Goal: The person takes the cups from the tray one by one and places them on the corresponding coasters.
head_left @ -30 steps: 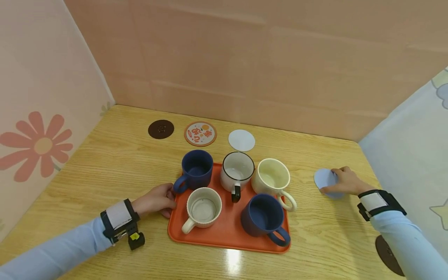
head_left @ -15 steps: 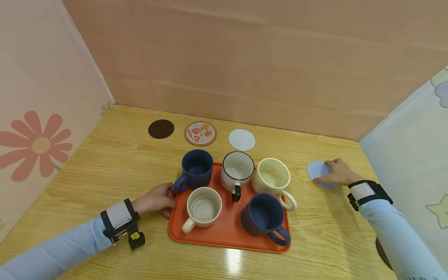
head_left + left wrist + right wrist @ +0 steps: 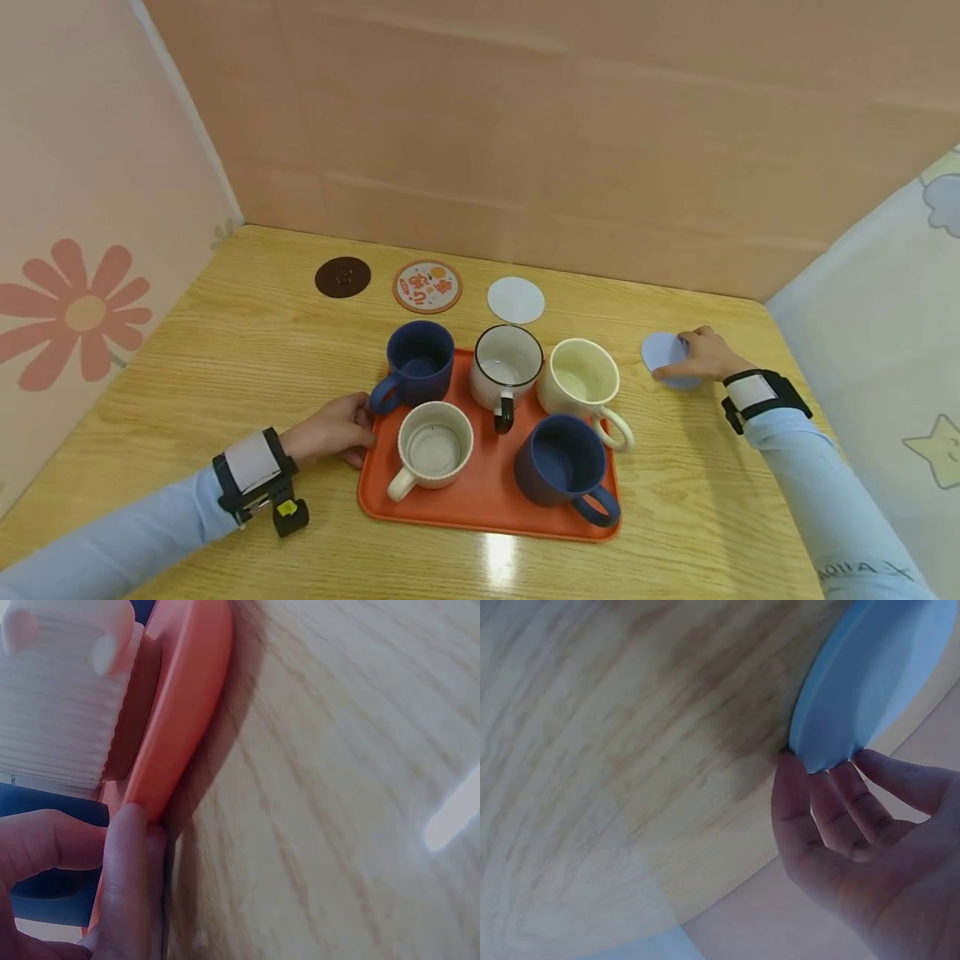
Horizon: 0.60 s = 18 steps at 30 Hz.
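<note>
My left hand (image 3: pixel 333 432) holds the left edge of the red tray (image 3: pixel 487 504); in the left wrist view, its fingertips and thumb lie at the rim (image 3: pixel 176 727). Several mugs stand on the tray: a navy mug (image 3: pixel 420 367) at back left, a white mug with a black rim (image 3: pixel 504 379), a pale yellow mug (image 3: pixel 573 392), a cream ribbed mug (image 3: pixel 433 475) and a second navy mug (image 3: pixel 551 479) at front right. Right of the tray, my right hand (image 3: pixel 708 357) grips a round light blue coaster (image 3: pixel 660 350) by its edge, close over the table.
Along the back of the table lie a dark brown coaster (image 3: pixel 342 277), an orange-rimmed printed coaster (image 3: pixel 427 287) and a white coaster (image 3: pixel 516 300). A tan backdrop (image 3: pixel 525 125) rises behind, with patterned side panels at left and right.
My right hand has moved leftward and toward the back of the table with the light blue coaster. My left hand, the tray and the mugs have stayed in place.
</note>
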Available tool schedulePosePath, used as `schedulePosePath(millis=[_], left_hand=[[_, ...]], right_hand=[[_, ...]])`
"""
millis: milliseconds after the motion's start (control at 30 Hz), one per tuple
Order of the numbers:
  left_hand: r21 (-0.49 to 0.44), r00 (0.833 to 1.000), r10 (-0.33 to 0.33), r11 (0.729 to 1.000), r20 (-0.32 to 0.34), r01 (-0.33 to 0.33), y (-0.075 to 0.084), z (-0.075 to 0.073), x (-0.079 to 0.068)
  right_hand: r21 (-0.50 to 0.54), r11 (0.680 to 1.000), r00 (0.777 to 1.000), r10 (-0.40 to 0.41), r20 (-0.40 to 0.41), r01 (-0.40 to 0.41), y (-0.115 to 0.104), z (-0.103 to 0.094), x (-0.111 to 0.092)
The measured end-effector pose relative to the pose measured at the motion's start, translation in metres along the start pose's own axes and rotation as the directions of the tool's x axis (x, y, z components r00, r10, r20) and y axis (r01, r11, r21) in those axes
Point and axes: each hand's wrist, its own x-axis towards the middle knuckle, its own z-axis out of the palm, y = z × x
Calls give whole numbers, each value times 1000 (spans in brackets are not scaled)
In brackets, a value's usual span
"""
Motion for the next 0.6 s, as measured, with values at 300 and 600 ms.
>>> schedulePosePath(millis=[300, 600], left_hand=[[0, 1000, 13, 1000, 16, -13, 0, -1, -1], [1, 1000, 25, 1000, 5, -25, 0, 0, -1]], right_hand=[[-5, 1000, 1000, 4, -5, -4, -14, -3, 8], [-23, 1000, 1000, 13, -8, -13, -28, -4, 24]])
